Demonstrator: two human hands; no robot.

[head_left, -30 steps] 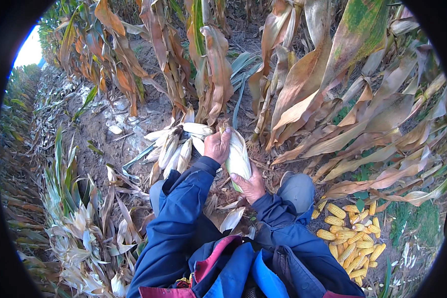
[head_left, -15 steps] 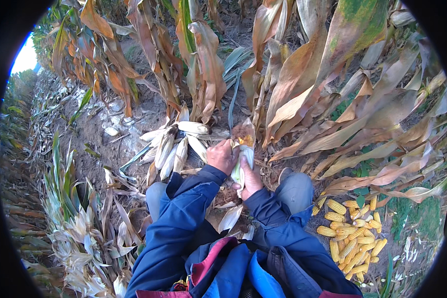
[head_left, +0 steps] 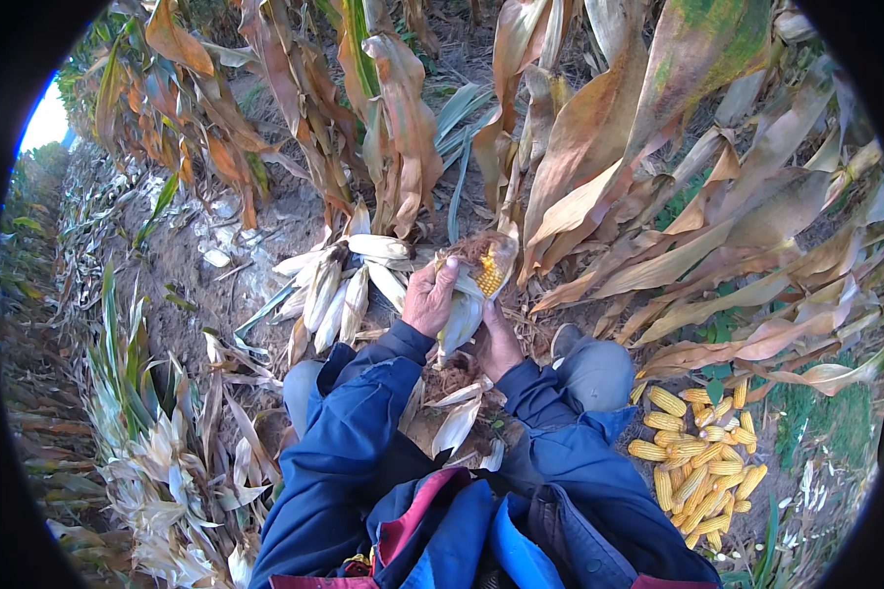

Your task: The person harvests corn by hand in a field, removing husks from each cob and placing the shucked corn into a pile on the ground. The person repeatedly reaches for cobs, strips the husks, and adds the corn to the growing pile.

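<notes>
Between my hands is an ear of corn (head_left: 489,279), tilted, with yellow kernels bare near its tip and brown silk (head_left: 474,247) hanging there. Pale green husk (head_left: 462,319) still wraps its lower part. My left hand (head_left: 430,297) is closed on the husk at the ear's left side, thumb uppermost. My right hand (head_left: 498,341) grips the ear lower down on the right; its fingers are partly hidden behind the husk. Just left of my left hand lies a bunch of unhusked corn ears (head_left: 332,293) on the soil.
A pile of husked yellow cobs (head_left: 702,466) lies at the lower right. Stripped husks (head_left: 172,491) are heaped at the lower left, with more husk pieces (head_left: 457,427) between my knees. Dry corn stalks (head_left: 403,128) stand ahead, and long dry leaves (head_left: 727,236) spread on the right.
The husk has been pulled down at the tip, baring more yellow kernels. My left hand has shifted slightly up and left; my right hand has moved slightly lower round the ear.
</notes>
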